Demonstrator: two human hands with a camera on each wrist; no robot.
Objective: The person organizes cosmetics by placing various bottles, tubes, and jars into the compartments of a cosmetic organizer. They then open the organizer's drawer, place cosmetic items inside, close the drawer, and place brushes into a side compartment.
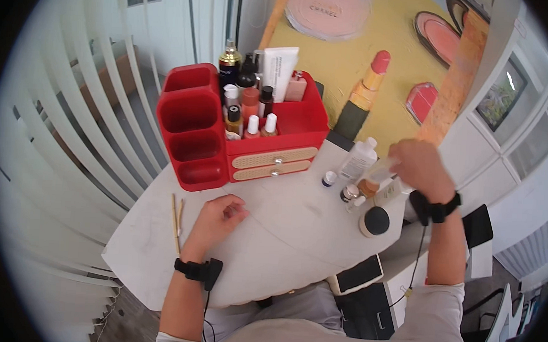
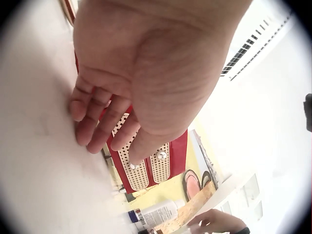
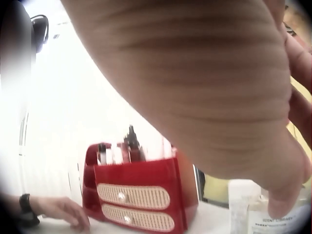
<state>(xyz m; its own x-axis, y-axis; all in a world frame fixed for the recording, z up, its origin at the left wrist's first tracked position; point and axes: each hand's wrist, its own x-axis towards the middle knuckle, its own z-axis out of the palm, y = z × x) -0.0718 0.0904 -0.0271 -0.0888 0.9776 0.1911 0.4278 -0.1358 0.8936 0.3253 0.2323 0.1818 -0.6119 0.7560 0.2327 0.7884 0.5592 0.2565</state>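
My right hand [image 1: 423,169] is at the right side of the table, its fingertips pinching the top of a clear-topped bottle with an amber base [image 1: 367,188]. In the right wrist view the thumb overlaps a labelled pack [image 3: 273,225]. Around that hand stand a white bottle [image 1: 359,157], small jars [image 1: 349,192] and a round jar with a black lid [image 1: 375,222]. My left hand [image 1: 215,222] rests by the table top with loosely bent fingers and nothing in it. Ahead of it is a red organizer [image 1: 276,137] with two woven-front drawers [image 1: 274,160].
Several bottles and a white tube [image 1: 280,71] stand in the organizer; its left compartments [image 1: 193,113] hold nothing. Two thin sticks [image 1: 175,221] lie left of my left hand. Vertical blinds [image 1: 96,97] hang on the left. A yellow board with cosmetics pictures [image 1: 324,61] stands behind.
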